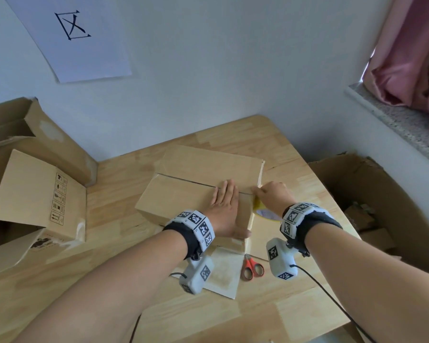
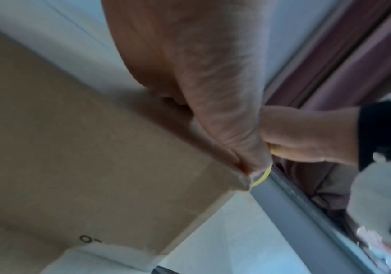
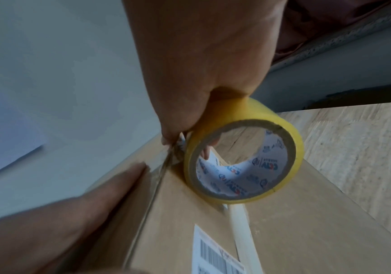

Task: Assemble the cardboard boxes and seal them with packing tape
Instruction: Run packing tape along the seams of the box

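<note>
A closed cardboard box (image 1: 183,191) lies on the wooden table (image 1: 295,305), its top flaps meeting in a centre seam. My left hand (image 1: 224,206) lies flat on the box top near the seam's right end, fingers straight. My right hand (image 1: 270,196) grips a yellow packing tape roll (image 3: 243,157) at the box's right edge and pinches the tape end against the corner by the seam. In the head view only a sliver of the tape roll (image 1: 258,209) shows under the right hand. The box (image 3: 189,213) carries a barcode label (image 3: 217,254) on its side.
Red-handled scissors (image 1: 252,267) and a flat paper piece (image 1: 224,272) lie near the table's front. Opened cardboard boxes (image 1: 37,201) stand at the left. A large open carton (image 1: 382,206) sits right of the table. A wall is close behind, a window ledge (image 1: 394,120) at right.
</note>
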Demonstrator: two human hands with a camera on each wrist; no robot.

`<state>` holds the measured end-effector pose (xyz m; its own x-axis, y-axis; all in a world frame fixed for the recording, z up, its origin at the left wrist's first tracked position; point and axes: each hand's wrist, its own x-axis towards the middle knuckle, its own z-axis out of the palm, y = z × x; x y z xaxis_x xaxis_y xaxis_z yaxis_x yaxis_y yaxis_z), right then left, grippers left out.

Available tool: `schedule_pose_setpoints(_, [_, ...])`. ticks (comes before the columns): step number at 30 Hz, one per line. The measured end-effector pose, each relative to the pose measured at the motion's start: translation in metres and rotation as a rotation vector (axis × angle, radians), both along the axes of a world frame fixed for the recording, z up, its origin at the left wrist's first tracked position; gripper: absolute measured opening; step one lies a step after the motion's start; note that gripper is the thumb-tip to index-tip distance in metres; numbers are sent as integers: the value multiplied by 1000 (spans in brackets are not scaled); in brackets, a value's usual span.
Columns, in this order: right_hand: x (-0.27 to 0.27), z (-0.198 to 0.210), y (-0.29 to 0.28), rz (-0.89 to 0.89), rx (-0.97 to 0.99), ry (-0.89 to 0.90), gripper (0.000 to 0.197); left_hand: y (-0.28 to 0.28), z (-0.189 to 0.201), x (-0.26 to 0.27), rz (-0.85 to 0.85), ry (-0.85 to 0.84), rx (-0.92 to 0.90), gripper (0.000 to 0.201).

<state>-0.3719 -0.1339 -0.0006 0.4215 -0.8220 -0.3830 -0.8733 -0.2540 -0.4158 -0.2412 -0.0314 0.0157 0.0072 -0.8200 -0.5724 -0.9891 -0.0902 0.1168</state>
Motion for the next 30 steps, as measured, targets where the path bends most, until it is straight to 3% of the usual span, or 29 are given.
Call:
schedule_pose_setpoints(2, [4, 7, 4, 70, 45, 2, 57, 1, 0, 12, -27, -18, 10, 121])
schedule_pose_setpoints(5, [9, 11, 8, 16, 169, -87, 43, 0, 6, 37, -72, -53, 40, 118])
schedule_pose_setpoints(9, [21, 2, 15, -1, 297, -228, 46, -1, 17, 80, -104, -124, 107, 116])
schedule_pose_setpoints(12, [38, -8, 26, 36, 453, -323, 26, 1, 17, 95, -68, -141, 124, 111])
schedule_pose_setpoints(14, [46, -7, 32, 2, 566, -406, 19, 4, 11, 95, -12, -92, 89, 103])
schedule_pose_setpoints(18, [48, 4, 36, -63, 747, -503, 26, 13, -10, 94, 1, -90, -53, 93])
schedule_pose_setpoints(21, [47, 3, 34, 9, 668, -430, 53, 13, -19, 97, -2, -113, -84, 90])
schedule_pose_setpoints(23, [46, -9, 29, 52, 655, -380, 60, 12, -19, 97, 4, -101, -82, 89])
schedule_pose_setpoints(27, [45, 5, 32, 45, 622, -404, 34, 12, -20, 97, 7, -97, -103, 88])
schedule_pose_setpoints(30, [46, 1, 32, 44, 592, -414, 32, 13, -20, 99, 7, -98, -106, 88])
